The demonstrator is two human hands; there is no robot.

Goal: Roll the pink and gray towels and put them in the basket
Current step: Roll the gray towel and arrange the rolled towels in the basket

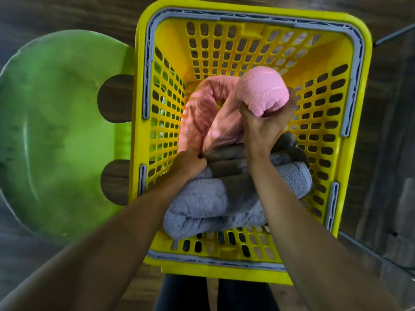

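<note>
**Pink towel held in basket by both hands, gray rolls below**

1. Yellow plastic basket (173, 34): fills the centre and right of the frame. Perforated walls, gray trim round the rim. Stands upright, seen from above.
2. Green plastic item (58, 122): occupies the left of the frame, touching or just beside the basket's left wall; which cannot be told. Two rounded notches in its right edge show the floor beneath. Its kind cannot be determined.
3. Gray towels (202, 203): rolled and lying across the lower half of the basket interior, against the near wall. The exact count of rolls is unclear. Both forearms cross over them and hide parts.
4. Pink towel (262, 88): rolled, bent into an arch inside the basket, above the gray towels in the frame. Its lower end meets the gray rolls.
5. Right hand (265, 126): fingers clamped round the raised upper end of the pink towel.
6. Left hand (190, 163): well apart from the right, pinching the pink towel's lower end where it meets the gray rolls.
7. Surroundings: dark wood-grain floor (67, 14) on all sides. A dark reflective panel (395, 86) stands at the right edge. Dark trousers (179, 295) show at the bottom centre.
</note>
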